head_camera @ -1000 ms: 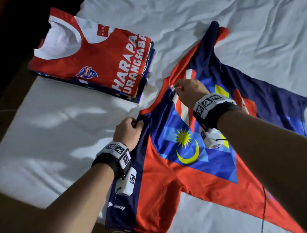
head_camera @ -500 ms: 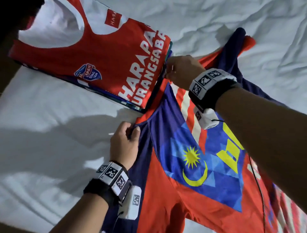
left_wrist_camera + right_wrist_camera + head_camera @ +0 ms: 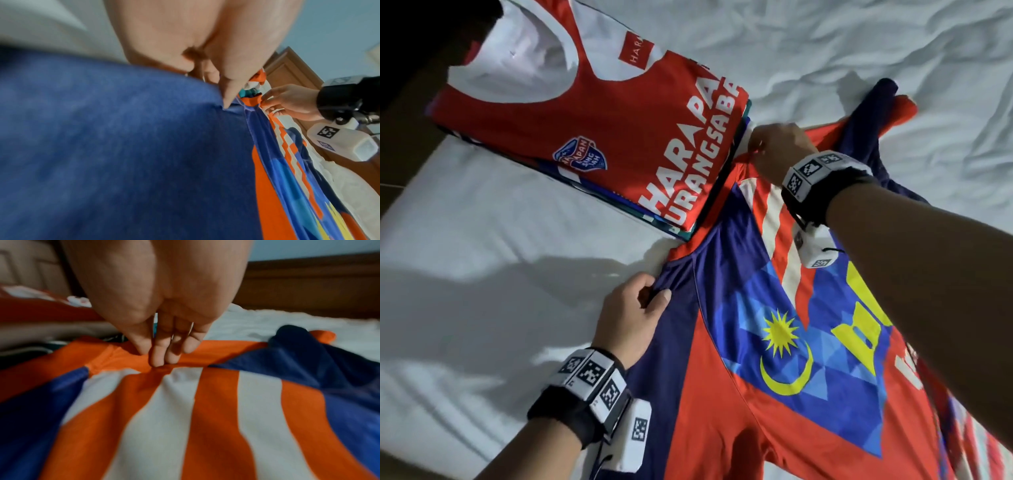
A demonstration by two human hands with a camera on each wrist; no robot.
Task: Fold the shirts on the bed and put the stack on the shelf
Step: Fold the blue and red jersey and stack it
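A red, navy and blue jersey (image 3: pixel 784 346) with a yellow star and crescent lies spread on the white bed. My left hand (image 3: pixel 650 298) pinches its navy shoulder edge, seen close in the left wrist view as thumb and fingers (image 3: pixel 218 81) on blue cloth (image 3: pixel 123 146). My right hand (image 3: pixel 760 147) pinches the red collar edge (image 3: pixel 127 356) above the red and white stripes (image 3: pixel 185 418). A stack of folded shirts (image 3: pixel 599 137), a red and white one on top, lies at the upper left, its corner touching the jersey's collar.
Rumpled white bedsheet (image 3: pixel 859 51) stretches to the upper right and lower left. The bed's left edge (image 3: pixel 410 192) drops into dark floor. A dark wooden headboard (image 3: pixel 318 283) and wooden door (image 3: pixel 287 69) stand beyond the bed.
Both hands have dragged the jersey's shoulder line up and left until its collar touches the folded stack. The pinches on shoulder and collar have stayed on.
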